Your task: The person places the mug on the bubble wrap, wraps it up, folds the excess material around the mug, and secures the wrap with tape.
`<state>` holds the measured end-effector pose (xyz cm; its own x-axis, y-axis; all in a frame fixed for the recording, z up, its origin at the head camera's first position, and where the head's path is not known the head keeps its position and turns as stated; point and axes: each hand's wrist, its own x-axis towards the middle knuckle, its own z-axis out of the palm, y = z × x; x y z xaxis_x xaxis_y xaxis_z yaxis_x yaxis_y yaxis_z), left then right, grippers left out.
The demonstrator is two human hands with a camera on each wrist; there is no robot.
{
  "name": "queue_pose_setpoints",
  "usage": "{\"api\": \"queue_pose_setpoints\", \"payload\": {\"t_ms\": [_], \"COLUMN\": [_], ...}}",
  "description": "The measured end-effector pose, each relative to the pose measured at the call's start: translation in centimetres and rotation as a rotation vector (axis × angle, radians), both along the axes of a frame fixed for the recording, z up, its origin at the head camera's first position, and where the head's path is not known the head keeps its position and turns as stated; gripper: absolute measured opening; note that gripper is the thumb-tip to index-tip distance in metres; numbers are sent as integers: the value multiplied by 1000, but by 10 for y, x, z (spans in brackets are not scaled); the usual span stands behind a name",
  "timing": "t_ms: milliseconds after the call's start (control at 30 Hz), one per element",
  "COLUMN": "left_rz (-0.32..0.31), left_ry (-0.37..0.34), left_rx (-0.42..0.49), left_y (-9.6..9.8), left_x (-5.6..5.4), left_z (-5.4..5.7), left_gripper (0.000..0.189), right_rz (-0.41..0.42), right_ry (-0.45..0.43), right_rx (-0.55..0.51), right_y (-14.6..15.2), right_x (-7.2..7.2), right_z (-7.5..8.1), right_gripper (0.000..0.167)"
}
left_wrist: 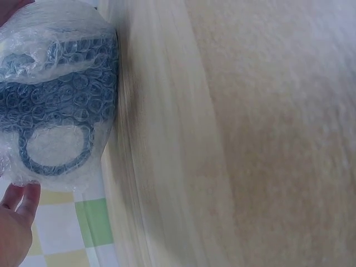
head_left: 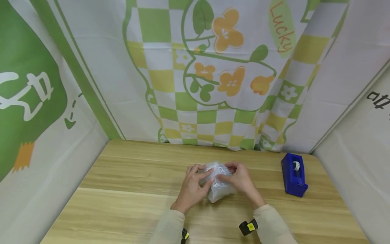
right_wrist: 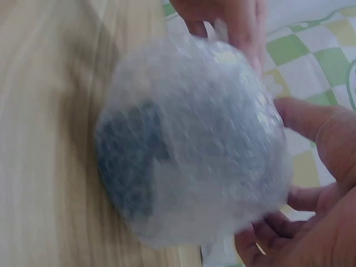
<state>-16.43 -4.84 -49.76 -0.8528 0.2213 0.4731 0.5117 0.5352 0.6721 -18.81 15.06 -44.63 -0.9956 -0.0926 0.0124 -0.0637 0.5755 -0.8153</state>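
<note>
A mug wrapped in clear bubble wrap (head_left: 220, 186) lies between the two hands on the tabletop. Through the plastic, the left wrist view shows a dark mug body (left_wrist: 55, 100) and its ring-shaped handle (left_wrist: 50, 168). My left hand (head_left: 194, 187) holds the bundle's left side with curved fingers, thumb near the front. At the upper right, my right hand (head_left: 243, 179) grips the wrap with thumb and fingers. The right wrist view shows layered bubble wrap (right_wrist: 217, 117) covering the rounded bundle, with a darker patch showing through on one side.
To the right of the hands stands a blue tape dispenser (head_left: 294, 176) with a small white roll of tape (head_left: 296, 165). The wooden table (head_left: 122, 176) ends at a patterned cloth (head_left: 170, 81) behind, and printed panels rise on both sides.
</note>
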Motion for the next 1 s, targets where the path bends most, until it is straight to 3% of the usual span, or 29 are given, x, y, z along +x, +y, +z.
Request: {"api": "queue_pose_setpoints", "payload": {"t_ms": [567,867,1000], "left_rz": [-1,-14,-20], "left_ry": [-32,-12,-25], "left_rx": [12,18,9], "left_y": [0,0,0], "left_x": [0,1,2], "left_z": [1,1,2], "left_gripper": [33,32,32], "right_rz": [-168,-200,-228], "right_ry": [17,4,41], "right_rx": [-97,-148,-110], "right_y": [-13,-15,-19], "right_x": [-5,-7,-6], "right_z": [-5,-8,-11], "right_gripper": [35,33,31]}}
